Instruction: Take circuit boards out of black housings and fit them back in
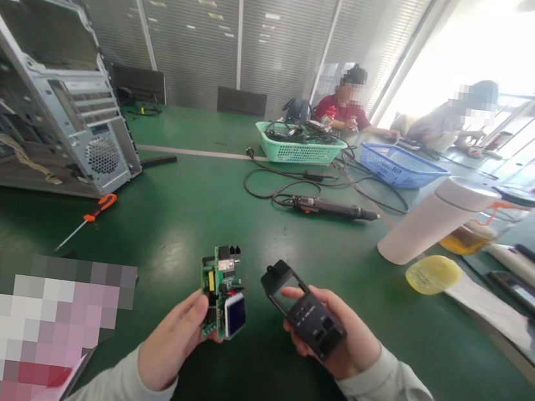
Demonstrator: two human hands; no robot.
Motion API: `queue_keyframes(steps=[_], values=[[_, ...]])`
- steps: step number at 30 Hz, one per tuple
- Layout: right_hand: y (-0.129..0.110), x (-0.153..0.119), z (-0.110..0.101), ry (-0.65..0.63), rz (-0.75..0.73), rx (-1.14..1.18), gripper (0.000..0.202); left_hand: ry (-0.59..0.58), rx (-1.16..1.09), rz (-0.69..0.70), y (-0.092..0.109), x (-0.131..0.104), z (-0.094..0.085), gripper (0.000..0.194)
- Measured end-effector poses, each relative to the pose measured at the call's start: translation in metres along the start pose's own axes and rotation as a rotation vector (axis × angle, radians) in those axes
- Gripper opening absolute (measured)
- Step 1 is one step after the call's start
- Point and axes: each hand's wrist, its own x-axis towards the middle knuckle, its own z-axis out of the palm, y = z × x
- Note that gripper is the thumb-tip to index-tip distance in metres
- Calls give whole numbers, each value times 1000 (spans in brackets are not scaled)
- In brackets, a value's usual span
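Observation:
Near the front of the green table, my left hand (175, 339) is closed on a green circuit board assembly (217, 289). The assembly stands upright and bears a small dark display in a white frame, a yellow part and a metal connector. To its right, my right hand (353, 338) grips a black plastic housing (315, 323) with a rectangular opening at its upper left end. One finger shows through that opening. Board and housing are apart. Some fingertips of both hands are hidden behind what they hold.
An open metal computer case (83, 93) and an orange screwdriver (101, 206) are at left. Beyond my hands lies a corded black tool (335, 209). Green (297, 152) and blue (398, 171) baskets, a white bottle (430, 224) and a yellow-lidded item (434, 275) stand farther right. Two people sit beyond.

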Motion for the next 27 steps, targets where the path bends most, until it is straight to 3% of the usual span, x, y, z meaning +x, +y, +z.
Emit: queue_keyframes(steps=[7, 12, 17, 20, 23, 27], values=[[8, 1, 3, -276, 17, 63, 38, 78, -82, -108, 4, 5, 0, 49], [8, 2, 2, -315, 88, -1, 54, 59, -86, -103, 2, 5, -3, 50], [8, -7, 13, -312, 132, -135, 62, 18, -101, -91, 1, 6, -5, 47], [10, -10, 12, -223, 65, -217, 62, 23, -71, -89, 1, 6, -5, 48], [5, -19, -3, -43, -216, -432, 61, 12, -37, -73, 0, 4, -3, 50], [-25, -54, -54, 493, -634, -926, 51, 4, -32, -86, 1, 3, -2, 49]])
